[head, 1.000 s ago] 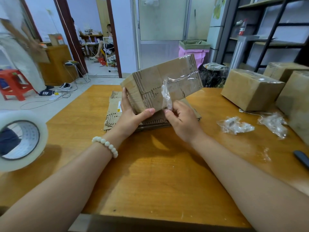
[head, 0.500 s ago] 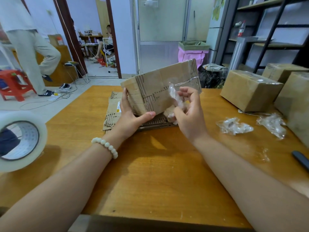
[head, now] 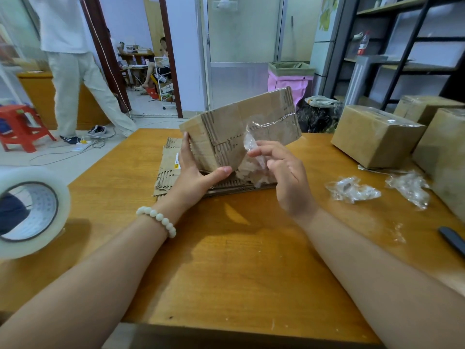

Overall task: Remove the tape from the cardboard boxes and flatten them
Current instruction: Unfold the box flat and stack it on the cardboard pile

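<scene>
A small brown cardboard box (head: 226, 132), scuffed where tape came off, is held tilted above the table. My left hand (head: 198, 177) grips its lower left corner, thumb on the front face. My right hand (head: 284, 177) pinches a crumpled strip of clear tape (head: 251, 144) that still hangs from the box's front. Below the box lies a stack of flattened cardboard (head: 171, 170). Several taped boxes (head: 372, 134) stand at the right of the table.
A big roll of clear tape (head: 30, 210) stands at the table's left edge. Crumpled tape wads (head: 352, 190) lie right of my hand. A dark handle (head: 453, 240) pokes in at the right edge. A person in white (head: 70, 71) walks past the far left. The wooden table (head: 226, 260) spreads in front.
My right hand rose from the box's lower edge and peeled the tape strip off the front face, pulling it toward me. The person at the far left walked further in.
</scene>
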Demonstrator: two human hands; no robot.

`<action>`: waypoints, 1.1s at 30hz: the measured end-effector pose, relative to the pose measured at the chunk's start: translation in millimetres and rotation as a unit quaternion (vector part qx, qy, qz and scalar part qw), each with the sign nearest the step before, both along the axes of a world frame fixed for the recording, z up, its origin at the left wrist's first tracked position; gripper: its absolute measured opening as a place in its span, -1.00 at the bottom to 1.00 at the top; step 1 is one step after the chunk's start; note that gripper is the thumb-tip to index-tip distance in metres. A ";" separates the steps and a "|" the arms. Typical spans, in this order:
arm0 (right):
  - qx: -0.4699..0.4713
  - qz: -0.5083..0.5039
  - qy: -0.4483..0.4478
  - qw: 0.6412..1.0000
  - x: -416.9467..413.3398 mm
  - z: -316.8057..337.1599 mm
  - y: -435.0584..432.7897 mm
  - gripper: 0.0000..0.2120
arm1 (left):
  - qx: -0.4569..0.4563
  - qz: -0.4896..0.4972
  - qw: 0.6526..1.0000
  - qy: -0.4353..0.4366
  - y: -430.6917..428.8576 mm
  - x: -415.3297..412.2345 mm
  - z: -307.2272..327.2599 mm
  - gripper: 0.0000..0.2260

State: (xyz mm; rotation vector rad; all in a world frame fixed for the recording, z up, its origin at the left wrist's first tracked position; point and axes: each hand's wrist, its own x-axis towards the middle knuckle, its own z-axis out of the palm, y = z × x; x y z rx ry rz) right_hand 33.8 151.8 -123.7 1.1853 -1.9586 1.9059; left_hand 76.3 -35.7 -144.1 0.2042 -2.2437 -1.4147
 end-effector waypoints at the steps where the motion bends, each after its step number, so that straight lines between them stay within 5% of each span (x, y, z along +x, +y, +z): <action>1: 0.006 0.015 -0.012 1.000 0.7 -1.4 -0.9 -0.68 | 0.001 0.003 1.000 0.003 0.6 0.0 0.5 0.24; 7: 0.064 -0.068 0.144 0.985 -7.5 -10.1 -6.7 -0.59 | 0.001 0.008 1.000 0.014 -0.8 -0.2 0.0 0.24; 17: 0.023 -0.091 0.157 0.983 -15.6 -10.8 -2.0 -0.67 | -0.020 -0.002 1.000 0.001 -0.8 1.6 -1.2 0.25; 22: 0.026 -0.109 0.179 0.977 -18.4 -14.9 -2.8 -0.85 | -0.007 0.004 1.000 0.002 -1.1 0.6 -1.3 0.24; 25: 0.048 -0.125 0.206 0.969 -19.2 -16.2 -4.2 -0.66 | 0.000 0.005 1.000 -0.001 -1.7 0.1 -1.5 0.22; 33: 0.064 -0.135 0.217 0.965 -23.3 -17.7 -6.2 -0.61 | -0.017 0.006 1.000 0.003 -1.9 -0.3 -1.8 0.23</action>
